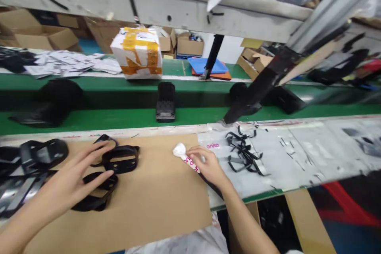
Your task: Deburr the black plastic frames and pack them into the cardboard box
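My left hand (77,174) reaches over several black plastic frames, thumb and fingers spread apart. Between its fingertips and thumb lies a black frame (126,165); whether they touch it I cannot tell. Another black frame (99,202) sits under the thumb. My right hand (208,164) is closed, fingers pinched around a slim tool wrapped in white film with pink print (192,163). The tool has a rounded white end (179,149) pointing left, and it rests on or just above the brown cardboard sheet (157,202).
More black frames (44,154) are piled at the left. Thin black brackets (244,151) lie on plastic film at right. Beyond runs a green conveyor (131,117) carrying a black part (166,101). A taped white box (139,53) stands behind. A dark post (253,91) slants up under a beam.
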The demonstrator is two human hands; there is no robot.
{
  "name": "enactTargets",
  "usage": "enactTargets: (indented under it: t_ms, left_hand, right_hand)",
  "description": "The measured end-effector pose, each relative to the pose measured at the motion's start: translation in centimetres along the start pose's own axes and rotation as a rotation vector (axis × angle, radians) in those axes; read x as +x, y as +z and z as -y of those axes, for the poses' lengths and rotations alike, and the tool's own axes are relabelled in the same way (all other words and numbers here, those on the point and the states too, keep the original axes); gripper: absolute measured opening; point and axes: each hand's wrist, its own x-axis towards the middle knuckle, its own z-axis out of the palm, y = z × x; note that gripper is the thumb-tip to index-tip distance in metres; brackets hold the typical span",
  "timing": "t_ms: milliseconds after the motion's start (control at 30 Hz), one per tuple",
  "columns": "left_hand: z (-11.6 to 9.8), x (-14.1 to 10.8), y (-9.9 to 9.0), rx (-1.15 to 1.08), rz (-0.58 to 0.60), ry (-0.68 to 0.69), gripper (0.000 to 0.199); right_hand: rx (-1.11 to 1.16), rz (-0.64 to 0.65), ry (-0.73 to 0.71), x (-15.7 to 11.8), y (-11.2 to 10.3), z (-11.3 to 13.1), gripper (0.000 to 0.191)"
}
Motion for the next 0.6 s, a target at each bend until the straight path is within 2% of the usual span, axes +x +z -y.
enactTargets:
  t_ms: [67, 100, 167, 233, 333, 433, 500, 600]
  left_hand:
    - [-0.1, 2.0, 2.2, 0.147, 0.158, 0.13, 0.051]
    - [0.2, 2.9, 2.9, 0.198, 0.193, 0.185, 0.045]
    - [0.8, 4.6, 3.9, 0.225, 0.199, 0.261, 0.035]
    - [0.8, 5.9, 4.4, 0.2, 0.189, 0.309, 0.033]
    - [-0.8, 7.1, 4.7, 0.175, 0.165, 0.287, 0.034]
    - [-3.7, 7.5, 4.9, 0.155, 0.042, 0.224, 0.037]
    - [-5.9, 7.5, 5.1, 0.076, -0.043, 0.18, 0.039]
    - [-9.1, 7.1, 5.7, -0.19, -0.027, 0.016, 0.043]
  right_hand:
    - [-0.095, -0.066, -0.009, 0.5, -3.4, 0.1, 0.019]
    - [-0.155, -0.127, -0.007, 0.6, -5.4, -0.1, 0.02]
    - [-0.312, -0.255, 0.049, 0.9, -9.9, -0.8, 0.022]
    - [-0.531, -0.333, 0.196, 1.1, -14.4, -2.0, 0.027]
    - [-0.713, -0.339, 0.374, 1.5, -19.8, -3.8, 0.029]
    - [-0.744, -0.303, 0.462, 2.5, -22.3, -5.6, 0.024]
    - [-0.736, -0.257, 0.502, 3.6, -22.5, -6.7, 0.023]
    - [-0.715, -0.205, 0.552, 5.6, -21.7, -7.4, 0.021]
